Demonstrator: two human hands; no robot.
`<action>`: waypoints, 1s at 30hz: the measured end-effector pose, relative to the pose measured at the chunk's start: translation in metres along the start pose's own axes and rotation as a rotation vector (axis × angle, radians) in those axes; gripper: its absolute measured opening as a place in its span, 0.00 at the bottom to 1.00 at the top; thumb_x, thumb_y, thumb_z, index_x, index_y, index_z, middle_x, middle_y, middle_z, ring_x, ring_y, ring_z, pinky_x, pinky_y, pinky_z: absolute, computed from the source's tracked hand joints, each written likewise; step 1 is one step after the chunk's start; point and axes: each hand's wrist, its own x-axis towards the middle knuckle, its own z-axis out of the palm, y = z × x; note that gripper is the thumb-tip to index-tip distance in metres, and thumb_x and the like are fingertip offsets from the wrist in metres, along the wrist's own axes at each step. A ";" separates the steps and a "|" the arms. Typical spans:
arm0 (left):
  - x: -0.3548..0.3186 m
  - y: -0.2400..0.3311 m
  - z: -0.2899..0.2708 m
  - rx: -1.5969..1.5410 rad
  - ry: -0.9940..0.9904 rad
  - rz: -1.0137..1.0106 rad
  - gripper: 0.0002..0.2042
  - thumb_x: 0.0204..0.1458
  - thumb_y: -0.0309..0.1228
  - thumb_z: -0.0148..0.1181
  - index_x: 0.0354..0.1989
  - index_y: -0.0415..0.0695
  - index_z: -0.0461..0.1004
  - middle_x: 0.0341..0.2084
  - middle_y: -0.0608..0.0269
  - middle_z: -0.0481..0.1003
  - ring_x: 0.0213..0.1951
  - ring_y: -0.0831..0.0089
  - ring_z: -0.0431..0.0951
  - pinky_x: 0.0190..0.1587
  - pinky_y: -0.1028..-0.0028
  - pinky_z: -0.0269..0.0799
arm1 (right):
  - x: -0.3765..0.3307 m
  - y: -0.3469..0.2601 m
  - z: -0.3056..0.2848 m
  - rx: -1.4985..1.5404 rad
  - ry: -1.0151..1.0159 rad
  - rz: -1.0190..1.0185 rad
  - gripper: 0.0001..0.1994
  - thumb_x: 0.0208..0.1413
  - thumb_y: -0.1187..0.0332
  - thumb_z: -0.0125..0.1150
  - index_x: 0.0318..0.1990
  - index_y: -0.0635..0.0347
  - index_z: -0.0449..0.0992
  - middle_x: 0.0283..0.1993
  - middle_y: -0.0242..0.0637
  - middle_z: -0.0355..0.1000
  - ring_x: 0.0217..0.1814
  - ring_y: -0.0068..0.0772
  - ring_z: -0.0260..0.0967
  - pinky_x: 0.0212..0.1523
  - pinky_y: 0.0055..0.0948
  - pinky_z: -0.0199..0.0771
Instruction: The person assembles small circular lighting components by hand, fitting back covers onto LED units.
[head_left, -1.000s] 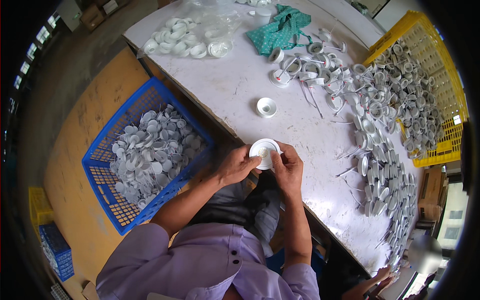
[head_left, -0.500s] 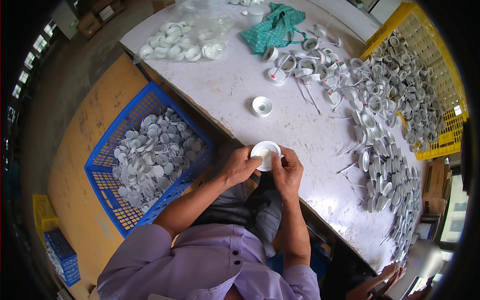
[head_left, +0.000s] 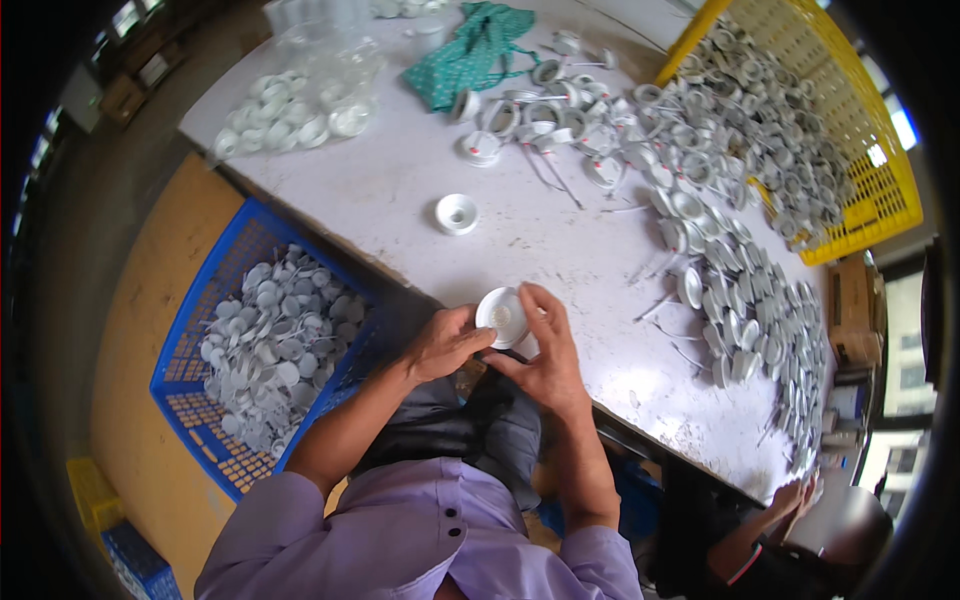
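My left hand (head_left: 447,343) grips a white round lamp housing (head_left: 507,312) by its left side, thumb over the rim. The housing is tilted with its hollow face up, and small pale spots show at its centre. My right hand (head_left: 548,350) is beside its right rim, with thumb and fingers spread apart; whether a fingertip touches the rim I cannot tell. A similar white housing (head_left: 457,214) sits alone on the table just beyond my hands.
A blue basket (head_left: 172,345) of white disc parts stands at left. Wired white housings (head_left: 690,225) spread across the table (head_left: 570,250) to a yellow crate (head_left: 885,190) full of them. At the back lie a clear bag (head_left: 345,65) and a green cloth (head_left: 465,60). Another person's hands (head_left: 795,497) are at lower right.
My right thumb has come off the housing's face and the right fingers have spread at its side. My left hand still holds it. The view has shifted, moving the table's contents leftward.
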 end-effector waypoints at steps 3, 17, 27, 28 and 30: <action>0.016 0.005 0.016 -0.075 -0.186 -0.063 0.16 0.57 0.35 0.55 0.49 0.37 0.70 0.35 0.62 0.76 0.33 0.80 0.75 0.29 0.81 0.68 | -0.014 0.012 -0.009 -0.026 0.096 0.049 0.39 0.33 0.72 0.77 0.59 0.59 0.67 0.58 0.48 0.62 0.59 0.48 0.62 0.53 0.38 0.69; 0.045 -0.007 0.087 0.375 -0.123 0.187 0.17 0.54 0.29 0.59 0.52 0.39 0.70 0.38 0.51 0.79 0.37 0.73 0.79 0.41 0.74 0.74 | -0.090 0.152 -0.148 -0.668 0.716 0.482 0.23 0.43 0.64 0.73 0.46 0.66 0.75 0.50 0.49 0.69 0.53 0.45 0.68 0.54 0.35 0.67; 0.027 -0.017 0.055 0.223 -0.032 0.217 0.12 0.57 0.28 0.55 0.47 0.37 0.74 0.34 0.54 0.80 0.36 0.77 0.79 0.41 0.77 0.74 | -0.003 0.109 -0.122 -0.462 0.722 0.407 0.22 0.47 0.59 0.69 0.47 0.63 0.75 0.42 0.44 0.73 0.39 0.35 0.72 0.39 0.33 0.71; 0.025 -0.016 0.052 0.234 -0.033 0.218 0.12 0.57 0.28 0.55 0.47 0.37 0.74 0.34 0.55 0.80 0.37 0.77 0.80 0.41 0.77 0.74 | 0.027 0.109 -0.108 -0.289 0.664 0.348 0.20 0.53 0.65 0.65 0.51 0.65 0.73 0.35 0.40 0.75 0.29 0.23 0.69 0.31 0.22 0.70; 0.023 -0.024 0.053 0.193 -0.023 0.278 0.12 0.56 0.30 0.58 0.46 0.40 0.74 0.30 0.56 0.79 0.31 0.76 0.79 0.37 0.76 0.74 | 0.085 0.137 -0.096 -0.065 0.570 0.491 0.30 0.52 0.61 0.66 0.58 0.70 0.66 0.30 0.39 0.75 0.27 0.22 0.68 0.28 0.21 0.69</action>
